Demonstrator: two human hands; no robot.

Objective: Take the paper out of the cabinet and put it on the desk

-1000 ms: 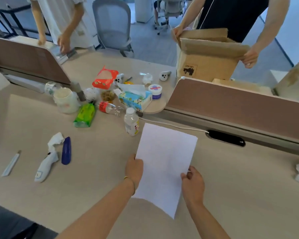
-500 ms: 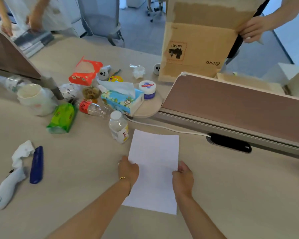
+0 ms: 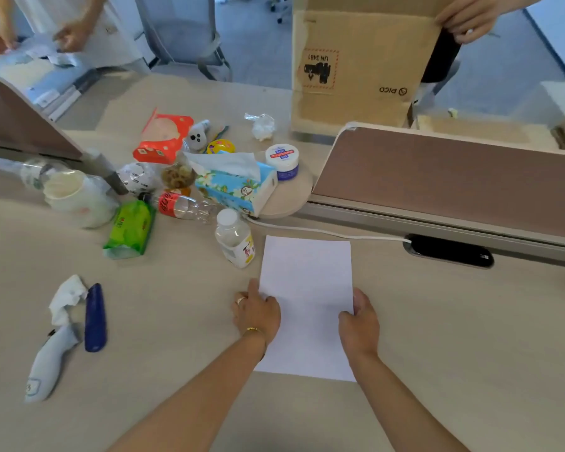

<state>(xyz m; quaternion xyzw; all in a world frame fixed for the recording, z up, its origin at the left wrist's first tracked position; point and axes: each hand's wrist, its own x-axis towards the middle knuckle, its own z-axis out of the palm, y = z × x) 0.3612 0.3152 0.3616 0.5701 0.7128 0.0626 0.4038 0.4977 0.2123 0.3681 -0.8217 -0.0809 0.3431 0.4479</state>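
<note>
On the pale wooden desk (image 3: 454, 337), right in front of the person, lies the thin white sheet of paper (image 3: 307, 288). It looks flat on the top, or very nearly so. Its far left corner sits just beside a small clear plastic bottle with a white cap (image 3: 235, 238), and a thin white cable (image 3: 323, 232) runs past its far edge.

The left hand (image 3: 258, 313) is on the left edge of the sheet, fingers curled over it with the thumb side on the paper — it seems to pinch the edge lightly. The right hand (image 3: 359, 322) is on the right edge, thumb on top; the other fingers are hidden, so I cannot tell if they are under the sheet.

Paper like this is very light and floppy. It bends and droops if held by one corner, and it creases if squeezed hard. The two long sides, near the middle, are the good places to hold it — just where the hands are. It slides easily on a smooth top, so a soft touch is enough, and the job looks almost done once the hands let go
</note>
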